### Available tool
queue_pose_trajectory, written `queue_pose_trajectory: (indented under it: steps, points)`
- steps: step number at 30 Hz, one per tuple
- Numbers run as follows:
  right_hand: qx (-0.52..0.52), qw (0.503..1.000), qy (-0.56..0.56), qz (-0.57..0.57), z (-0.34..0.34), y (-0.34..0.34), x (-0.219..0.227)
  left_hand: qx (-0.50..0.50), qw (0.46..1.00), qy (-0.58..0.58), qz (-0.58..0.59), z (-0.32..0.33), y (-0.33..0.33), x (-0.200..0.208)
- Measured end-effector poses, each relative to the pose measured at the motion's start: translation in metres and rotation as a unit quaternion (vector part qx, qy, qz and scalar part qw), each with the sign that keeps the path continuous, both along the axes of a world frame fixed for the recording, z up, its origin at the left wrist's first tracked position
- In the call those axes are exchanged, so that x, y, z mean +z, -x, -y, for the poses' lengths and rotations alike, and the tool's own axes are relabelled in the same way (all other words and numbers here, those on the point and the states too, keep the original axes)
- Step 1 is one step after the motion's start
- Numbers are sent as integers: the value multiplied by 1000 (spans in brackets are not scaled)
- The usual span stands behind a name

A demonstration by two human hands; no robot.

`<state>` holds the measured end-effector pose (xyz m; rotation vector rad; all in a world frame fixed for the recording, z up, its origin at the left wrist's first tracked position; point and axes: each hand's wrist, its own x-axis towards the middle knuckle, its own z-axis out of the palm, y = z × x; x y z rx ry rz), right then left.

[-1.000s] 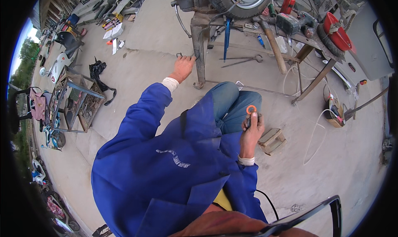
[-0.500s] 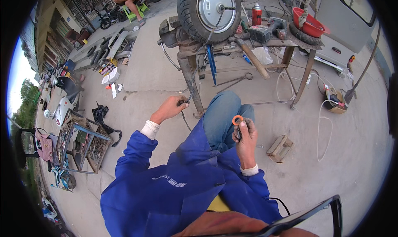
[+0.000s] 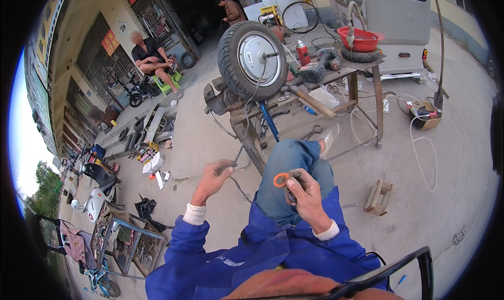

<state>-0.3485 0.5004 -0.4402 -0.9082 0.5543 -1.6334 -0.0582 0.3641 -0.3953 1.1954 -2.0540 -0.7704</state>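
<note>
Concrete floor (image 3: 420,232) spreads around me as my left hand (image 3: 211,180) pinches the dark cable (image 3: 246,122), best kept slack, apart from my right hand (image 3: 306,197), clamped on the orange ring (image 3: 275,182) to the right.

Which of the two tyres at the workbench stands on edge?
The tyre around the silver hub, whose cable reaches the left hand. The other tyre lies flat beneath the red basin.

Blue jacket (image 3: 273,254), white cuffs (image 3: 195,214), jeans (image 3: 287,158)
</note>
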Motion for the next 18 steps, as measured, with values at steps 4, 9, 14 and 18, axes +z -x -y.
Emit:
queue_pose_trajectory:
  steps: [4, 9, 14, 18]
  points:
    - [4, 1000, 10, -19, -3, -6, 14, -4, 999, 39, 4, -4, -17, 43]
    - [15, 998, 21, -59, 1, -1, 18, 0, 981, 50, -190, 10, -22, 70]
    - [47, 998, -19, -25, 11, 6, 14, 41, 889, -47, -454, 21, -19, 70]
    - [69, 994, -70, 40, 29, 19, 1, 99, 836, -98, -531, 24, -2, 35]
